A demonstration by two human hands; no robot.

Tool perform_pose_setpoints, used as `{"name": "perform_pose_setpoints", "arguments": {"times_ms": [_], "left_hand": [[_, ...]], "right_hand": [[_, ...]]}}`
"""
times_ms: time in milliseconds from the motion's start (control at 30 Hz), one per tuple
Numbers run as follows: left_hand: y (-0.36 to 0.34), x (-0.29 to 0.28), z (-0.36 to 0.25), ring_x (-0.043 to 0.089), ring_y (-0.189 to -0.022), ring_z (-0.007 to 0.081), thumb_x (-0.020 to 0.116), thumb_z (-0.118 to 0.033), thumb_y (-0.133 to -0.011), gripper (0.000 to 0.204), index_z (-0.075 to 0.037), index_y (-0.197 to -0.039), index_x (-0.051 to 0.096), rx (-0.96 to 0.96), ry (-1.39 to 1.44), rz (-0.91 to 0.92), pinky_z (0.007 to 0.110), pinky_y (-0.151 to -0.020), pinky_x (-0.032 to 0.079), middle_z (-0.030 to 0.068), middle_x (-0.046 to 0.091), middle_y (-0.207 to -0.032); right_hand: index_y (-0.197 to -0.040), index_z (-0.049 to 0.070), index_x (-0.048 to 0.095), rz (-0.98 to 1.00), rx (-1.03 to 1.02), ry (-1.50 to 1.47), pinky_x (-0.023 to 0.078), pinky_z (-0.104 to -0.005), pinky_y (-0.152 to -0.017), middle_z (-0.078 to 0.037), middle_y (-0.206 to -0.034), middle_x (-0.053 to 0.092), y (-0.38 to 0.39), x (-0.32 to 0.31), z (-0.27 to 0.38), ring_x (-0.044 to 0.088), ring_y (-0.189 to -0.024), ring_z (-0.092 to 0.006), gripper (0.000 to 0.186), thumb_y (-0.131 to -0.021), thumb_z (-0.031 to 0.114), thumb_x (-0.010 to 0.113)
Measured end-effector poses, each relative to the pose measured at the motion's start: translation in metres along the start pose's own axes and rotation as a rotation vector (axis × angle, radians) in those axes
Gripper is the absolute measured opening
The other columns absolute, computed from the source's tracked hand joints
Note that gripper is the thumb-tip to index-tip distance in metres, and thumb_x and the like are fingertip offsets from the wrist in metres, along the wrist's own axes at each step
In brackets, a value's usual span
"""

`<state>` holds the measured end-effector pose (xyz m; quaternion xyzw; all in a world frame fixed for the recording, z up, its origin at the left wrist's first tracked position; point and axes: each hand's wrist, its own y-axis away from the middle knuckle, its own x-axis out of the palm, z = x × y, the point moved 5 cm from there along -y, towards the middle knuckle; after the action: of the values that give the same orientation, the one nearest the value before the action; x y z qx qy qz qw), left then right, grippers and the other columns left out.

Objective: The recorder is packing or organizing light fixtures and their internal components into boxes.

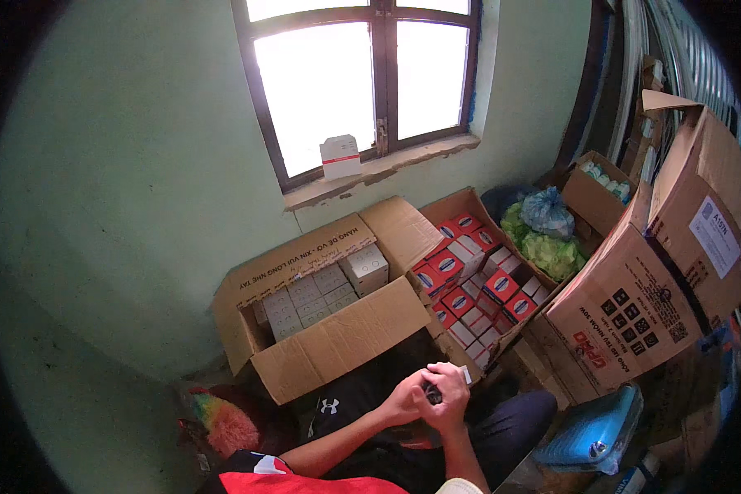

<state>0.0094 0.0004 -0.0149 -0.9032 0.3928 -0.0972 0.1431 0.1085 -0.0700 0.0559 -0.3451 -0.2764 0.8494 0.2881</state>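
Both hands meet low in the middle of the head view, over my lap. My left hand is closed against a small dark object, whose kind I cannot make out. My right hand wraps round the same object from the other side, its fingers curled over the top. A small white piece sticks out past the right fingers. Just beyond the hands stands an open carton of small grey-white boxes. Beside it on the right, another open carton holds red-and-white boxes.
A large brown carton leans at the right, with a blue plastic-wrapped case below it. Blue and green bags lie behind. A white box stands on the window sill. Something fluffy and rainbow-coloured is at lower left.
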Motion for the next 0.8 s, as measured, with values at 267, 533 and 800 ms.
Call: {"name": "perform_pose_setpoints", "arguments": {"times_ms": [267, 533, 800], "left_hand": [[-0.005, 0.001, -0.004, 0.066, -0.09, 0.045, 0.079, -0.009, -0.079, 0.036, -0.003, -0.11, 0.06, -0.016, -0.293, 0.057, 0.048, -0.075, 0.053, 0.0201, 0.064, -0.099], [-0.017, 0.004, -0.006, 0.071, -0.088, 0.0389, 0.08, -0.007, -0.082, 0.033, -0.004, -0.108, 0.06, -0.079, -0.435, 0.147, 0.044, -0.072, 0.053, 0.018, 0.066, -0.094], [-0.018, -0.004, -0.004, 0.068, -0.079, 0.0333, 0.087, -0.025, -0.085, 0.04, -0.004, -0.108, 0.062, -0.063, -0.481, 0.151, 0.044, -0.068, 0.05, 0.0148, 0.065, -0.085]], "right_hand": [[-0.098, 0.002, 0.072, -0.003, 0.219, -0.099, 0.053, -0.0505, -0.105, -0.019, -0.108, 0.074, 0.015, 0.003, -0.031, 0.072, -0.104, -0.0375, 0.016, -0.097, 0.018, 0.07], [-0.103, 0.0, 0.071, 0.025, 0.292, -0.027, 0.051, -0.0512, -0.104, -0.019, -0.109, 0.072, 0.008, -0.014, -0.048, 0.069, -0.107, -0.0394, 0.033, -0.11, 0.026, 0.05], [-0.11, 0.002, 0.071, 0.09, 0.455, -0.092, 0.053, -0.0498, -0.096, -0.021, -0.113, 0.069, 0.015, -0.013, -0.08, 0.068, -0.111, -0.0403, 0.04, -0.114, 0.033, 0.047]]}}
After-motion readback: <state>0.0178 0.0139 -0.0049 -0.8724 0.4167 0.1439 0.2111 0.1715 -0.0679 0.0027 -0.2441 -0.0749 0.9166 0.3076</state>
